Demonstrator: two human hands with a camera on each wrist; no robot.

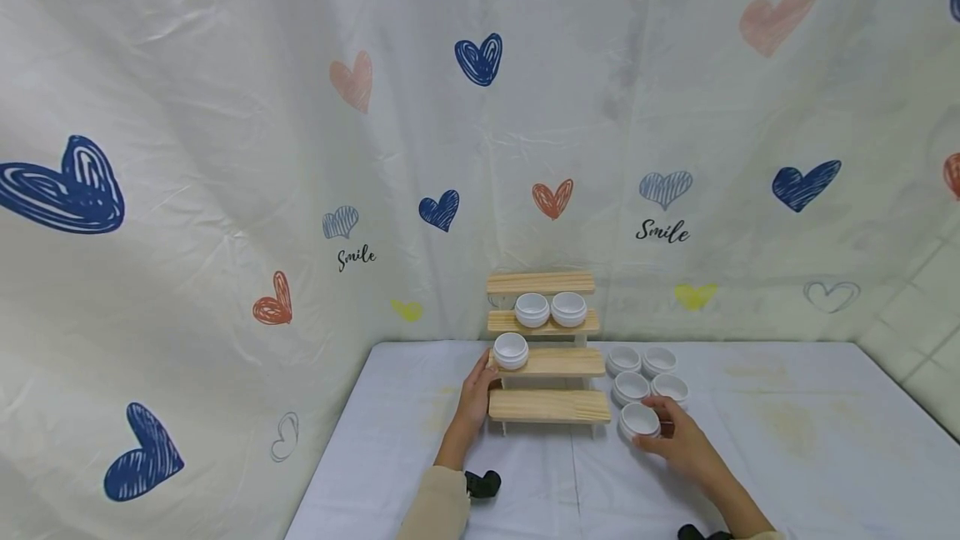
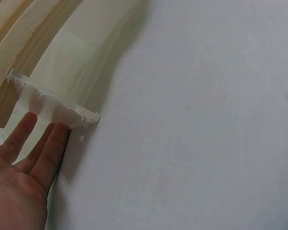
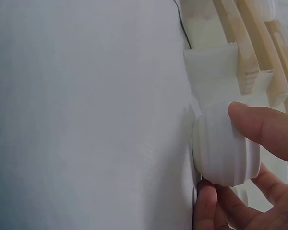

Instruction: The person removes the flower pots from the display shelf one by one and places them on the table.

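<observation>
A tiered wooden stand (image 1: 550, 407) with white supports stands at the back of the table. One small white bowl (image 1: 511, 352) sits at the left of its second step from the bottom, and two white bowls (image 1: 532, 310) sit side by side on the step above. My left hand (image 1: 474, 394) is at the stand's left side; in the left wrist view its nearly straight fingers touch the white side support (image 2: 53, 103). My right hand (image 1: 678, 440) pinches a white bowl (image 3: 223, 143) between thumb and fingers, to the right of the bottom step. That bowl is upright, at the tabletop.
Several more white bowls (image 1: 631, 387) stand close together behind the right hand, right of the stand. A white cloth covers the table (image 1: 780, 457). Behind it hangs a pale curtain (image 1: 570, 107) printed with hearts.
</observation>
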